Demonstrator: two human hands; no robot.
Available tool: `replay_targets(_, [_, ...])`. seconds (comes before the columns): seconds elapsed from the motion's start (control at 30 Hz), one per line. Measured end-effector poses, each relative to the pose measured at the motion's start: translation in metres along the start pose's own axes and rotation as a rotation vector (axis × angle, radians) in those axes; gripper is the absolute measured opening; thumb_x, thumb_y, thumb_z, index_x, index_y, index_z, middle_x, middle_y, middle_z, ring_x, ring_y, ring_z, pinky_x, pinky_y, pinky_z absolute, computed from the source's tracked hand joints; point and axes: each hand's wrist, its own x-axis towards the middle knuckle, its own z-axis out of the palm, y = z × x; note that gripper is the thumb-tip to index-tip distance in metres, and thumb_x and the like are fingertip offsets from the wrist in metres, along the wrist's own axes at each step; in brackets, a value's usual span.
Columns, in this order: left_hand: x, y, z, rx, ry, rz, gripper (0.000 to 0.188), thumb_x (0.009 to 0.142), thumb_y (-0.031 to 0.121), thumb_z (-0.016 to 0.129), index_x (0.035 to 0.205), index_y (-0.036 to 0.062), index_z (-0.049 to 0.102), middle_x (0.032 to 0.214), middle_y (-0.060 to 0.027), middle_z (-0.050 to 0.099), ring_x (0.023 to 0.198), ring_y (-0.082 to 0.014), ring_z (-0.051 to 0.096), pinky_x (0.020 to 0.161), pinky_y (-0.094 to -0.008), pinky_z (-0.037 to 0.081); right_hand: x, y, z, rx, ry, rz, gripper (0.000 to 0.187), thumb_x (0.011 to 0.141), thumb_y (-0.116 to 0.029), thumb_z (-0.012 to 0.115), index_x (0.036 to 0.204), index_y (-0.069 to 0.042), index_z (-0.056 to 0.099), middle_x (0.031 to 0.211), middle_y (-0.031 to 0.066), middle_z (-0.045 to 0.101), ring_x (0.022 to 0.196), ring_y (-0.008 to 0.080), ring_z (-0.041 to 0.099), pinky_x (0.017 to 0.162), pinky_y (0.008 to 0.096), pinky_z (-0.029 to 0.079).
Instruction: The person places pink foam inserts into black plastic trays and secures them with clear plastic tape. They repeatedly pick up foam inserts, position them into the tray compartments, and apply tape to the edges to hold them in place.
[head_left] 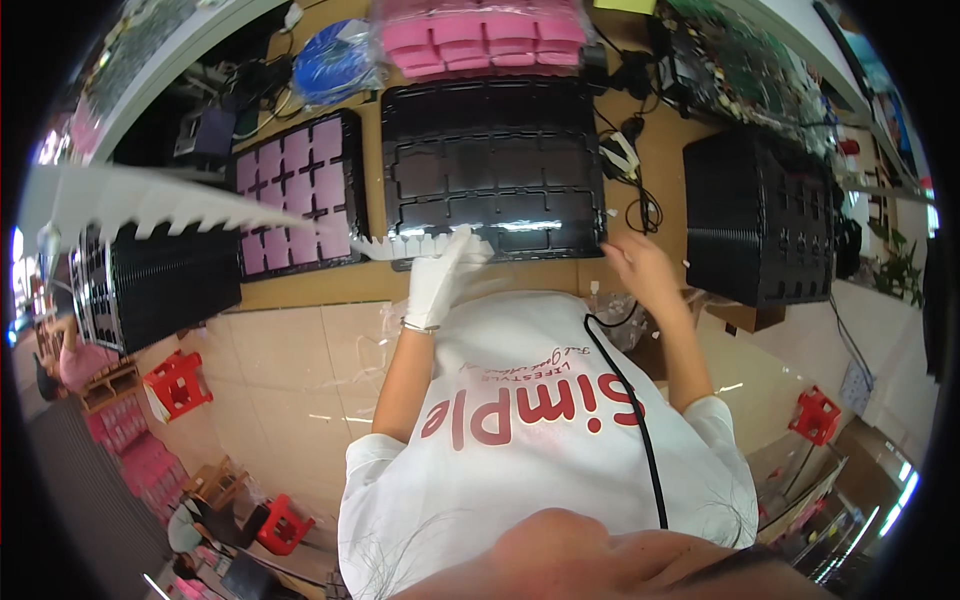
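My left hand (440,278), in a white glove, is closed on one end of a long white strip with a toothed edge (160,208). The strip runs left from the glove, over the tray of pink pieces, and looks blurred and large toward the left. Some of the glove's fingers are smeared by motion. In front of me lies a black plastic tray with shallow compartments (480,165); the glove is at its near edge. My bare right hand (645,268) has thumb and fingertips pinched at the tray's near right corner; the exact contact is hard to see.
Left of the middle tray lies a black tray of pink pieces (245,190). Stacks of black trays stand at left (160,285) and right (760,220). Bagged pink foam blocks (480,35), a blue wrapped roll (335,62) and black cables (645,205) lie behind.
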Motion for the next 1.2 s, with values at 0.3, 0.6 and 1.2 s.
replay_targets(0.3, [0.004, 0.037, 0.044, -0.255, 0.01, -0.311, 0.025, 0.089, 0.028, 0.068, 0.083, 0.0036, 0.07, 0.075, -0.0018, 0.066, 0.065, -0.0079, 0.057, 0.063, -0.0222, 0.044, 0.05, -0.055, 0.09, 1.031, -0.123, 0.05, 0.012, 0.086, -0.007, 0.068, 0.095, -0.001, 0.063, 0.087, 0.0016, 0.066, 0.08, 0.0069, 0.061, 0.073, 0.0207, 0.048])
replay_targets(0.6, [0.008, 0.022, 0.048, -0.163, 0.017, -0.275, 0.029, 0.086, 0.027, 0.071, 0.089, -0.0018, 0.072, 0.081, -0.006, 0.07, 0.07, -0.0092, 0.062, 0.066, -0.0229, 0.048, 0.036, -0.05, 0.08, 0.583, 0.282, -0.529, 0.008, 0.078, -0.004, 0.073, 0.084, -0.002, 0.068, 0.089, 0.0043, 0.062, 0.079, 0.0113, 0.059, 0.068, 0.0229, 0.048])
replay_targets(1.2, [-0.002, 0.024, 0.027, -0.055, 0.003, -0.278, 0.025, 0.084, 0.026, 0.073, 0.084, 0.0012, 0.071, 0.075, -0.0021, 0.068, 0.064, -0.0061, 0.057, 0.062, -0.0209, 0.045, 0.056, 0.055, 0.086, 0.182, 0.234, -0.105, 0.012, 0.077, -0.012, 0.071, 0.083, -0.007, 0.062, 0.073, 0.0045, 0.052, 0.069, 0.0213, 0.053, 0.06, 0.0346, 0.044])
